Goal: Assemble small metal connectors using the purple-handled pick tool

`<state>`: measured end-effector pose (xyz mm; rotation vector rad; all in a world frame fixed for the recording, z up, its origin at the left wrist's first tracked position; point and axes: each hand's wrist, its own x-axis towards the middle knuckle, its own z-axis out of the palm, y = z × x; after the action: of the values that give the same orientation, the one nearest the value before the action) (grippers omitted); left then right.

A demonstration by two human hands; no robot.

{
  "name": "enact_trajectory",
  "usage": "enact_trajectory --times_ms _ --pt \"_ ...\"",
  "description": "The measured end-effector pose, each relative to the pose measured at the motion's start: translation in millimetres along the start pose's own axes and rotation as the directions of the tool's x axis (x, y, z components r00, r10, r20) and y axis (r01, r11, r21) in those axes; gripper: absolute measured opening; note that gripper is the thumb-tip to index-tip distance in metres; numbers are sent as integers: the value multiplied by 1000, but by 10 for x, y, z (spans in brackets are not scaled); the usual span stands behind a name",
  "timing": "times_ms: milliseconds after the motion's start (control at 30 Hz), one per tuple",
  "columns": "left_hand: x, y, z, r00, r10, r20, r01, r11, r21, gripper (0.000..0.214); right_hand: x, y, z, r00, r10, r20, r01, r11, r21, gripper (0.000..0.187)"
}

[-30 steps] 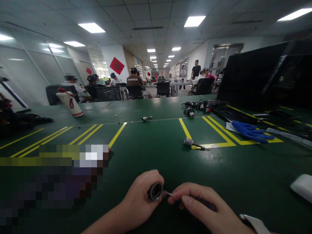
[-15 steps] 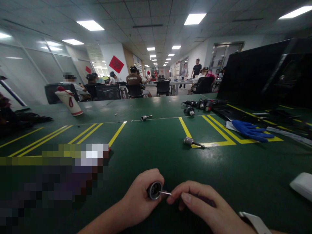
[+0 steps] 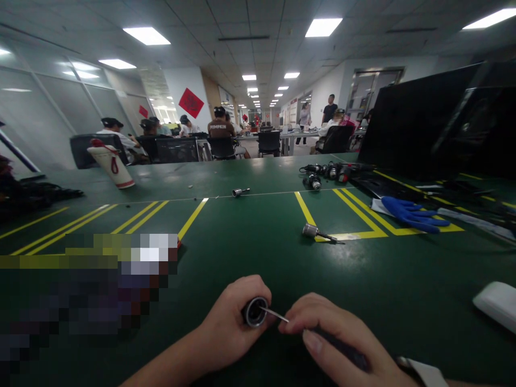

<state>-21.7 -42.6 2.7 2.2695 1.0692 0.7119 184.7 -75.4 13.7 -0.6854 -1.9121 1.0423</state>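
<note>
We work at a wide green worktop [image 3: 258, 252] marked with yellow lines, in an open office where other people sit at far desks. A dark monitor [image 3: 407, 123] stands along its right edge, a blue glove [image 3: 411, 214] lies in front of it, and a cluster of small parts [image 3: 326, 173] sits toward the far edge. A red-and-white cup [image 3: 110, 165] leans near the far left corner. Two spare cylinders with pins lie out on the worktop, one [image 3: 316, 233] mid-right on a yellow line, one [image 3: 240, 192] farther back.

At the near edge, our left hand [image 3: 231, 322] is closed around a short metal cylinder [image 3: 255, 312], its open end turned up toward us. Our right hand [image 3: 342, 338] pinches a slim dark-handled tool [image 3: 278, 315], its thin metal tip touching the cylinder's mouth.

To do this well, we judge, the left hand should hold the cylinder steady while the tip goes in straight along the bore, without prying at the rim.

The tool's handle is mostly hidden under our fingers, the inside of the cylinder is too dark to read, a patch at the near left is blurred out, and a white object [image 3: 497, 305] is cut off at the right edge.
</note>
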Motion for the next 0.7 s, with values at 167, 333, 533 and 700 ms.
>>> enact_trajectory --times_ms 167,333,533,700 --pt "-18 18 27 998 -22 56 17 996 90 12 19 1 51 983 -163 83 180 942 -284 25" --pt "-9 48 24 994 3 111 -16 993 117 12 31 -67 24 999 -18 50 29 976 -216 20" --pt "-1 62 1 993 -14 118 0 994 112 10 44 -60 -45 979 201 -13 -201 980 -5 21" --pt "-28 31 21 992 -61 111 44 988 146 8 65 33 -38 950 312 -25 -311 949 49 24"
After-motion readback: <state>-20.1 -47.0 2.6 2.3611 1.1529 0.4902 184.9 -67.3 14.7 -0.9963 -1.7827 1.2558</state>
